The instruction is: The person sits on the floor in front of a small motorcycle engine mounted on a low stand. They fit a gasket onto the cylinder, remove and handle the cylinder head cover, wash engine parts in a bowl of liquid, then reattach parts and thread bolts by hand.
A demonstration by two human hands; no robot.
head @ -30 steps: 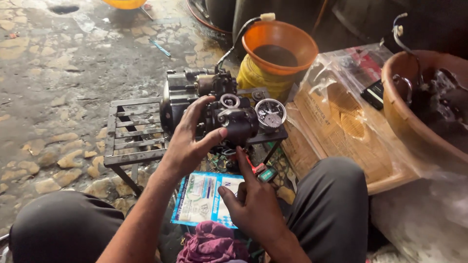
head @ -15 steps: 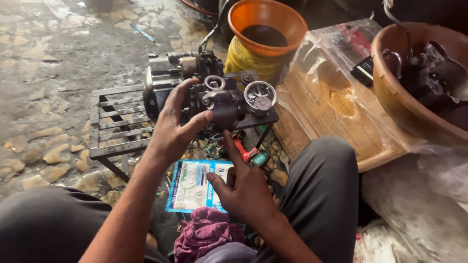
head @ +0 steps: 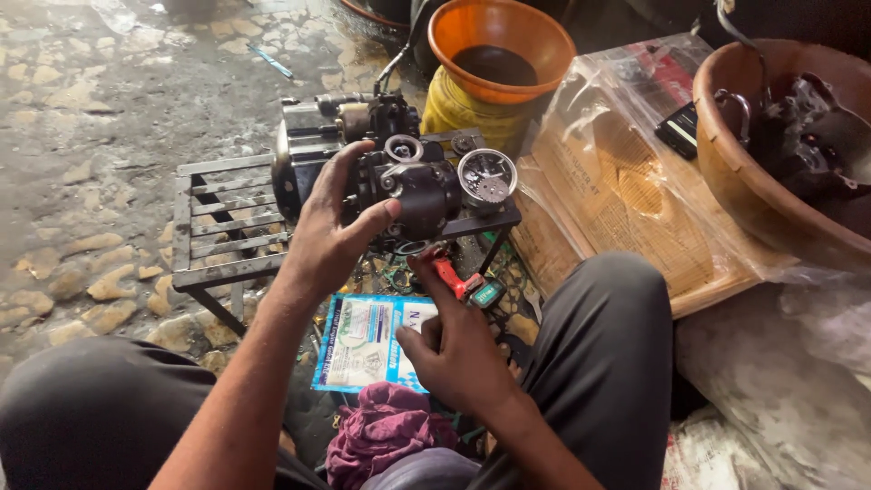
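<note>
A black, greasy metal pump assembly (head: 413, 186) with round ports rests on a low metal grate stand (head: 222, 227). My left hand (head: 331, 227) grips the near side of the assembly, thumb on its rounded black housing. My right hand (head: 449, 349) is lower, between my knees, with the forefinger stretched up toward the underside of the assembly; whether it holds anything I cannot tell. A red-handled tool (head: 451, 272) lies just past that fingertip. Under the hand are a blue and white printed packet (head: 363, 340) and a magenta rag (head: 386, 431).
An orange funnel (head: 499, 45) sits on a yellow can (head: 458, 109) behind the stand. A plastic-wrapped wooden board (head: 626, 191) lies to the right, with a brown bowl (head: 744, 172) of dark metal parts beyond it. Wet stone floor spreads to the left.
The view has shifted slightly. My left hand keeps its grip on the assembly. My right forefinger has stayed pointing up beneath it, with little movement.
</note>
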